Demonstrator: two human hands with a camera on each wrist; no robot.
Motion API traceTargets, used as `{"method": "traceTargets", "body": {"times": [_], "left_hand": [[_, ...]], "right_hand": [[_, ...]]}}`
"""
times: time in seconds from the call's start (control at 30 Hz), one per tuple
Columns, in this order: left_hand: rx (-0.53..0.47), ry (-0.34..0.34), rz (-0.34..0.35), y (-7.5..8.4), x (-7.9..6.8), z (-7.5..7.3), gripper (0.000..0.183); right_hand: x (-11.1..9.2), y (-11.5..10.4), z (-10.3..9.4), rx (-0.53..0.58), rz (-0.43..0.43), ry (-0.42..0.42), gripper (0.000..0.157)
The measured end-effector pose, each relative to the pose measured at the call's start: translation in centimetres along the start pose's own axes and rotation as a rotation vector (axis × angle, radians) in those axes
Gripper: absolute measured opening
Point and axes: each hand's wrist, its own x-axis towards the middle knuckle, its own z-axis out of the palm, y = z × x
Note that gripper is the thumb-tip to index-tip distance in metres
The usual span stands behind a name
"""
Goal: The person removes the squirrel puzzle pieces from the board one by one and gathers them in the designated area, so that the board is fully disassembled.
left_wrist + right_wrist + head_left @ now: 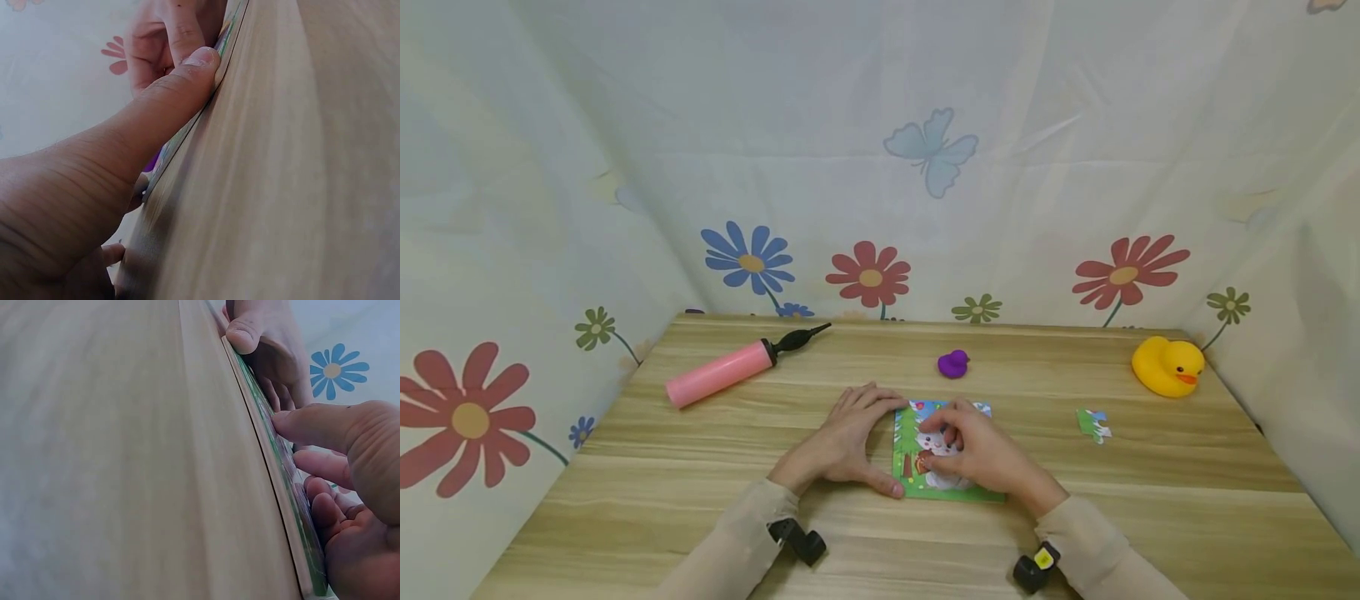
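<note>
A jigsaw puzzle board (951, 493) with a white cartoon animal on green lies flat on the table. My left hand (848, 442) spreads along its left side, fingertips at the far left corner and thumb on the near left corner. Over the picture is my right hand (981, 450), its thumb and forefinger apart and touching the board's surface, the other fingers bent. In the right wrist view no lifted piece shows between that thumb (312, 425) and forefinger. Right of the board lies a loose puzzle piece (1093, 425), green, blue and white.
A pink hand pump (721, 375) with a black nozzle lies at the back left of the wooden table (865, 558). Behind the board sits a small purple duck (953, 364). A larger yellow duck (1165, 367) stands at the back right. Flower-printed cloth (805, 192) surrounds the table.
</note>
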Motion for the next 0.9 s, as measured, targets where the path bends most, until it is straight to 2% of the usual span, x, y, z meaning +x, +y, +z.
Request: {"method": "traceTargets", "body": {"times": [0.1,0.37,0.67,0.9], "left_hand": [[0.012,-0.002,0.001,0.08,-0.01,-0.07,0.123],[0.018,0.003,0.007,-0.11,0.00,0.02,0.123],[0.023,0.004,0.011,-0.09,0.01,0.02,0.124],[0.027,-0.002,0.002,-0.15,0.09,0.03,0.124]], "right_hand": [[0.04,-0.06,0.06,-0.021,0.015,-0.007,0.037],[0.10,-0.57,0.06,-0.029,0.036,-0.013,0.039],[0.00,-0.55,0.00,0.008,-0.025,0.010,0.043],[0.08,-0.34,-0.03,0.011,-0.037,0.017,0.044]]}}
